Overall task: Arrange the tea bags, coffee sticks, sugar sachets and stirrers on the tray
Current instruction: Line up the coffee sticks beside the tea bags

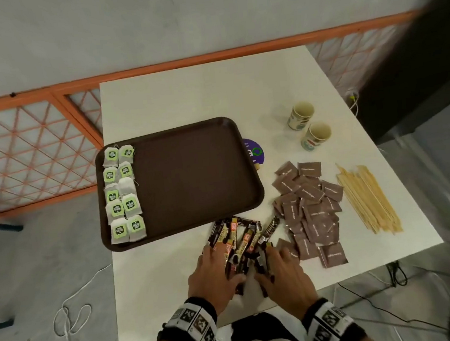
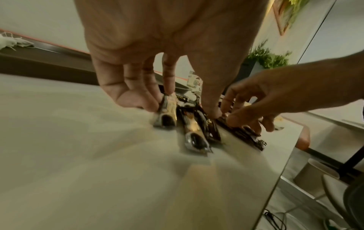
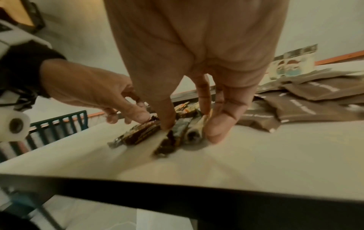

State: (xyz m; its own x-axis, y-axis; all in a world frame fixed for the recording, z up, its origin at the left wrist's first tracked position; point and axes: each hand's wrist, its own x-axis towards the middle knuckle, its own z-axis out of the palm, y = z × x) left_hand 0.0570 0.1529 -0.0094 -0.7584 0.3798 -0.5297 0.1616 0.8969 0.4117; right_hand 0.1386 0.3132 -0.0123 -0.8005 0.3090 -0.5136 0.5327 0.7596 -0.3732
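A loose heap of coffee sticks (image 1: pixel 242 238) lies on the white table just in front of the brown tray (image 1: pixel 191 174). Both hands are on the heap. My left hand (image 1: pixel 220 265) has several sticks (image 2: pixel 195 132) between its fingers and thumb, tips down on the table. Beside it my right hand (image 1: pixel 270 265) pinches other sticks (image 3: pixel 141 133) the same way. Tea bags (image 1: pixel 123 192) lie in two columns along the tray's left side. Brown sugar sachets (image 1: pixel 310 211) are piled right of the sticks. Wooden stirrers (image 1: pixel 368 197) lie further right.
Two paper cups (image 1: pixel 300 115) (image 1: pixel 316 135) stand at the back right of the table. A purple disc (image 1: pixel 253 150) lies against the tray's right rim. The tray hangs a little over the table's left edge. The table's near edge is close behind my wrists.
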